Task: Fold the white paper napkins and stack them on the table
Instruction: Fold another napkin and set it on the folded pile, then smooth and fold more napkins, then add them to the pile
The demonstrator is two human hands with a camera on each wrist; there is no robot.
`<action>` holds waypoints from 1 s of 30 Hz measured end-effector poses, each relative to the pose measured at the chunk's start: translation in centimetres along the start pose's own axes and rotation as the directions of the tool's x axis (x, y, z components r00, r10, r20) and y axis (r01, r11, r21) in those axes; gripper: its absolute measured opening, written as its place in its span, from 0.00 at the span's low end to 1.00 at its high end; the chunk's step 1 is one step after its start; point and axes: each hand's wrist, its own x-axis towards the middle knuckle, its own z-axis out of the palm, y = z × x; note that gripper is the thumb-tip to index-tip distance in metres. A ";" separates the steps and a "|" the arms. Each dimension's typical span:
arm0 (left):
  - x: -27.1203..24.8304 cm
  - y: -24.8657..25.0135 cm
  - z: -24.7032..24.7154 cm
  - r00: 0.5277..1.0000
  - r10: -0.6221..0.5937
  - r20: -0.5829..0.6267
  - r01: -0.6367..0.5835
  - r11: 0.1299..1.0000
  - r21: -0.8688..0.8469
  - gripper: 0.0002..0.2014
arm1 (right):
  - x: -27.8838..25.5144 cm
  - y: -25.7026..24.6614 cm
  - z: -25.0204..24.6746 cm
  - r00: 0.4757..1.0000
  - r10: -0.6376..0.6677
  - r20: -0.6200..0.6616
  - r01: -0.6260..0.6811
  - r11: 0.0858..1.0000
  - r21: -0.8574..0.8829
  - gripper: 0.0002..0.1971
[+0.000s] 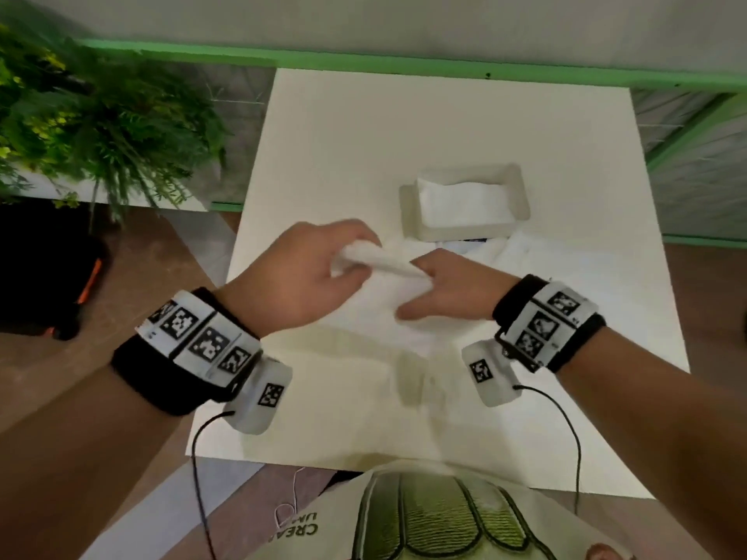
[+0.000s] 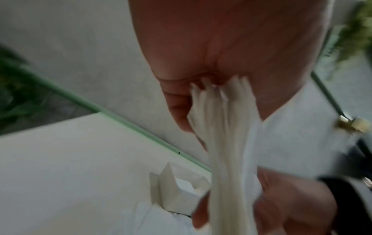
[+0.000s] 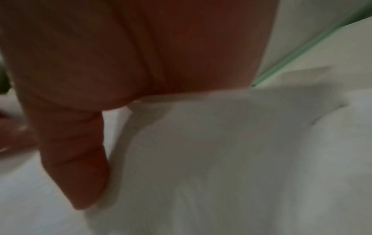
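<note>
At frame centre, your left hand (image 1: 307,272) grips one end of folded napkin (image 1: 380,258), fingers curled; your right hand (image 1: 448,291) pinches other end above table (image 1: 343,127).

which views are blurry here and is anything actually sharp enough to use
Head view: mostly sharp, the napkin slightly smeared between left hand and right hand. Left wrist view: motion-blurred, napkin pleats still readable. Right wrist view: dim, heavily blurred, nearly useless.
</note>
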 end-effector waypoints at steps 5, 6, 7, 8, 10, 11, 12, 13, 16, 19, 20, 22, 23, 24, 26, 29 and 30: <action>6.6 -2.0 4.6 0.919 -0.348 -0.184 0.283 0.909 -0.307 0.15 | -2.0 7.8 -6.3 0.964 0.213 -0.159 -0.074 0.789 0.610 0.21; 7.7 -2.2 5.9 0.898 -0.399 -0.186 0.318 0.879 -0.354 0.17 | -1.8 9.0 -7.2 0.947 0.265 -0.182 -0.066 0.714 0.697 0.21; 8.9 -2.2 7.1 0.883 -0.439 -0.167 0.342 0.845 -0.412 0.20 | -1.5 9.9 -8.1 0.927 0.310 -0.212 -0.049 0.660 0.749 0.20; 10.0 -2.3 8.3 0.875 -0.464 -0.135 0.356 0.808 -0.469 0.24 | -1.2 10.7 -8.8 0.903 0.344 -0.257 -0.023 0.636 0.771 0.20; 12.2 -2.4 10.0 0.885 -0.458 -0.087 0.356 0.784 -0.508 0.33 | 0.2 11.9 -10.2 0.835 0.397 -0.381 0.021 0.668 0.743 0.20; 13.2 -2.6 10.5 0.893 -0.442 -0.084 0.353 0.805 -0.476 0.37 | 1.0 12.3 -10.8 0.792 0.419 -0.444 0.019 0.710 0.704 0.22; 14.2 -2.7 11.0 0.899 -0.426 -0.099 0.347 0.833 -0.432 0.40 | 1.9 12.5 -11.3 0.750 0.428 -0.504 0.006 0.758 0.652 0.24; 15.2 -2.7 11.5 0.902 -0.411 -0.129 0.334 0.856 -0.394 0.41 | 2.8 12.7 -11.8 0.710 0.422 -0.563 -0.011 0.807 0.591 0.28; 17.5 -2.8 12.9 0.898 -0.360 -0.252 0.288 0.915 -0.281 0.31 | 4.7 12.9 -13.1 0.609 0.335 -0.719 -0.072 0.926 0.370 0.32; 19.2 -3.7 14.6 0.907 -0.313 -0.281 0.316 0.948 -0.034 0.14 | 6.1 13.4 -13.7 0.577 0.191 -0.794 -0.115 0.982 0.153 0.25; 19.6 -4.2 15.1 0.910 -0.309 -0.275 0.331 0.943 0.036 0.11 | 6.4 13.6 -13.8 0.600 0.134 -0.789 -0.137 0.988 0.064 0.22; 20.2 -5.0 15.7 0.919 -0.296 -0.261 0.339 0.931 0.139 0.10 | 7.3 14.5 -13.5 0.681 0.041 -0.731 -0.213 0.966 -0.144 0.16; 20.3 -5.2 15.9 0.929 -0.275 -0.247 0.325 0.927 0.190 0.11 | 7.7 14.9 -13.3 0.719 0.009 -0.695 -0.246 0.939 -0.242 0.14; 20.5 -5.5 15.9 0.942 -0.250 -0.222 0.305 0.915 0.266 0.12 | 8.0 15.2 -13.1 0.748 -0.023 -0.663 -0.272 0.901 -0.338 0.14; 20.6 -5.7 16.0 0.967 -0.203 -0.154 0.254 0.835 0.489 0.11 | 8.4 15.5 -13.0 0.776 -0.078 -0.626 -0.337 0.788 -0.515 0.16; 20.5 -5.7 15.6 0.978 -0.179 -0.106 0.198 0.640 0.742 0.08 | 8.8 15.5 -12.9 0.794 -0.133 -0.593 -0.399 0.621 -0.674 0.16; 20.5 -5.6 15.4 0.979 -0.182 -0.090 0.182 0.587 0.789 0.08 | 9.0 15.3 -12.9 0.798 -0.133 -0.587 -0.420 0.576 -0.702 0.17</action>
